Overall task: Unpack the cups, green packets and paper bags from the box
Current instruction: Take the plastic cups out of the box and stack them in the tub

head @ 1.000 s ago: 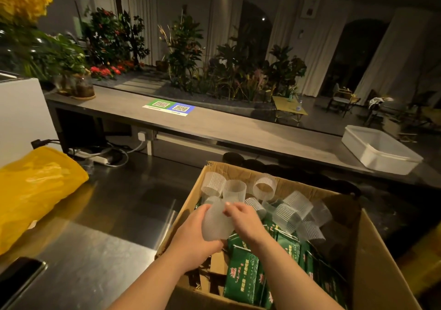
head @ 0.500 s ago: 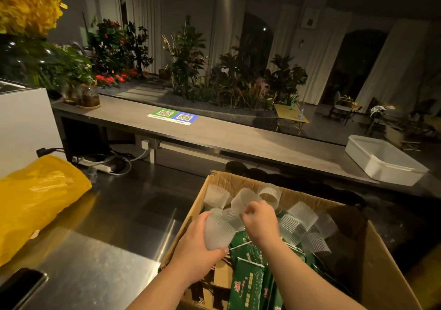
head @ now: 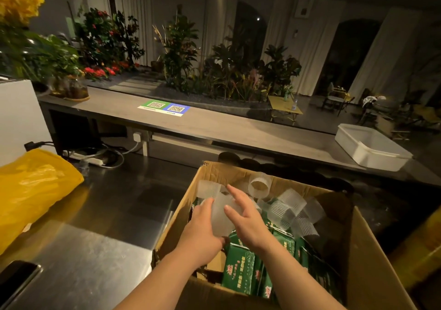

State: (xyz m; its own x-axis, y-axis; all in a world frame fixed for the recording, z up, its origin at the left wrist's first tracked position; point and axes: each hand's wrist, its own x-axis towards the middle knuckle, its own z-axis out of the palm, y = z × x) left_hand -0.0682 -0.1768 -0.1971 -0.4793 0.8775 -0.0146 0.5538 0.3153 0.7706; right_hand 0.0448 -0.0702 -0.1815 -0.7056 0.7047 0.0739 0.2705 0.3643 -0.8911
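An open cardboard box (head: 372, 257) stands on the steel counter in front of me. Inside lie several ribbed translucent plastic cups (head: 290, 206) over green packets (head: 241, 265); a bit of brown paper (head: 216, 263) shows at the near left corner. My left hand (head: 202, 232) grips a stack of translucent cups (head: 220, 216) just above the box's left side. My right hand (head: 245, 216) hovers beside that stack with fingers spread, holding nothing.
A yellow plastic bag (head: 33, 192) lies on the steel counter (head: 95, 250) to the left. A dark phone (head: 16, 278) sits at the near left edge. A white tub (head: 370, 147) rests on the raised grey ledge (head: 238, 128) behind, with cables and a power strip (head: 93, 159) below.
My right hand has let go of the cup it was pinching and spread its fingers. The left hand still holds the cup stack, now a little higher in the box.
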